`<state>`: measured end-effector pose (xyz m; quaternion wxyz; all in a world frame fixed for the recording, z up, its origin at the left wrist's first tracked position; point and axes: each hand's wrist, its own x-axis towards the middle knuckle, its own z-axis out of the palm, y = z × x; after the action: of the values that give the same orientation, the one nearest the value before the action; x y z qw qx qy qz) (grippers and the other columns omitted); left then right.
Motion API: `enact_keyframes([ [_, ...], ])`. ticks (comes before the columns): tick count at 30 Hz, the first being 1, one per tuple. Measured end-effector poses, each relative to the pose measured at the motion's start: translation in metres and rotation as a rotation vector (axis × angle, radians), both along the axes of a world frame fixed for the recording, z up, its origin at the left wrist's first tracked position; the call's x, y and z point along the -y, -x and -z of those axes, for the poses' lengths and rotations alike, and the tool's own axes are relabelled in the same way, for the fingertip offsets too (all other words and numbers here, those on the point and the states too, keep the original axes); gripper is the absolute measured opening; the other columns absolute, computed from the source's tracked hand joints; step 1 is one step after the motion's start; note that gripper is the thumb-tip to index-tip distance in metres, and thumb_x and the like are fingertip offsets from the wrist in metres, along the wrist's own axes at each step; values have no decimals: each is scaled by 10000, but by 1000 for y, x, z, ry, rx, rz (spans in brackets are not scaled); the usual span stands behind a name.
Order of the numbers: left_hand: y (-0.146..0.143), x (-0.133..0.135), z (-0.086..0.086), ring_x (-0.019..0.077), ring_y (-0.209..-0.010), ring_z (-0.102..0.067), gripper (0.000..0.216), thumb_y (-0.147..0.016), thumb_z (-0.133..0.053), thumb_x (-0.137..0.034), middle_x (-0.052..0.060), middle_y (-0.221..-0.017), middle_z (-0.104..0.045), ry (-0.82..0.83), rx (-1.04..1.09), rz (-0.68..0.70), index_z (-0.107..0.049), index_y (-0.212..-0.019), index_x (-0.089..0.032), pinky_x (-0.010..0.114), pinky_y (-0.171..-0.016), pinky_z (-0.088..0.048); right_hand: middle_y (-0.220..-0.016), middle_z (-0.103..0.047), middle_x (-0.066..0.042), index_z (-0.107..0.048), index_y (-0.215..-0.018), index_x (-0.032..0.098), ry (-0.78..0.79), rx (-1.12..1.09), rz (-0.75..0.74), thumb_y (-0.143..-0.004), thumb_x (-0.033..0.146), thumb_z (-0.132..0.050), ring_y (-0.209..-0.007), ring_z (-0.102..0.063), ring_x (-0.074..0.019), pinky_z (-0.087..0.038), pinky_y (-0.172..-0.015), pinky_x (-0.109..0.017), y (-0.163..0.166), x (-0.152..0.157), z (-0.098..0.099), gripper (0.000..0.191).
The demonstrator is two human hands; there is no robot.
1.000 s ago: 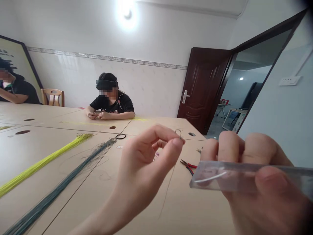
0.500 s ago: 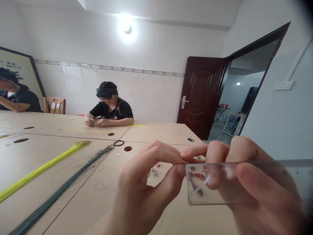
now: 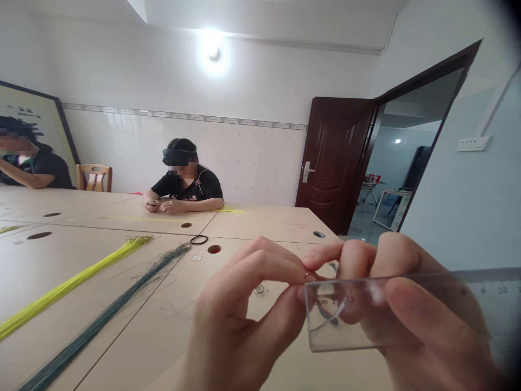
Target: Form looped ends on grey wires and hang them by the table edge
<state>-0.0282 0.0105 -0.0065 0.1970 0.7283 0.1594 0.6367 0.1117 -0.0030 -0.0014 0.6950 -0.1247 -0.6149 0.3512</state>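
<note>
My right hand (image 3: 423, 309) grips a clear plastic ruler (image 3: 345, 334), with the thumb across its near face and the fingers behind. The ruler is held level above the table, its zero end toward my left hand (image 3: 244, 309). My left thumb and forefinger are pinched together at that end, touching the right forefinger. A tiny copper-coloured loop (image 3: 308, 276) shows between the fingertips; its kind cannot be made out. Through the ruler a dark curved shape and a pale streak are visible, both unclear.
A bundle of yellow strands (image 3: 85, 279) and a bundle of dark teal strands (image 3: 109, 312) lie on the left of the table (image 3: 134, 347). Beyond them are a black ring (image 3: 199, 239) and a cable hole (image 3: 214, 249). A person (image 3: 185, 179) sits across the table, another far left.
The ruler and right hand have shifted slightly left and down, so its zero end overlaps the left thumb tip. The left hand stays pinched. The person opposite has moved their hands a little.
</note>
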Motion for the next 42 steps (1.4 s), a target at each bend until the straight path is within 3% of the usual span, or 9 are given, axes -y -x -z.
enact_keyframes([
  [8, 1, 0, 2, 61, -693, -530, 79, -851, -561, -174, -59, -738, -592, 39, -13, 10, -602, -810, -228, 157, -588, -430, -613, -578, 9, -542, -683, 198, -30, -1, -58, -867, 239, -522, -834, -627, -193, -513, -805, -377, 1, 0, 0, 190],
  [21, 1, 3, 2, 54, -688, -540, 87, -841, -574, -170, -60, -723, -586, 36, -16, 25, -603, -771, -213, 153, -617, -446, -567, -571, 11, -521, -658, 210, 26, -72, -61, -837, 286, -567, -739, -618, -181, -517, -678, -322, 3, 2, 1, 200],
  [29, 2, 2, 2, 56, -673, -537, 81, -848, -572, -182, -55, -737, -585, 57, -3, 66, -607, -786, -222, 158, -571, -437, -578, -583, 10, -538, -667, 208, 17, -33, -64, -846, 285, -554, -772, -609, -176, -509, -725, -320, 0, 2, 1, 196],
  [42, 2, 2, 1, 61, -715, -543, 75, -842, -579, -177, -52, -745, -593, 43, -6, 62, -617, -793, -218, 156, -634, -451, -584, -579, 11, -523, -667, 205, 17, -31, -76, -857, 287, -535, -748, -604, -165, -501, -750, -319, 4, 3, 1, 207],
])
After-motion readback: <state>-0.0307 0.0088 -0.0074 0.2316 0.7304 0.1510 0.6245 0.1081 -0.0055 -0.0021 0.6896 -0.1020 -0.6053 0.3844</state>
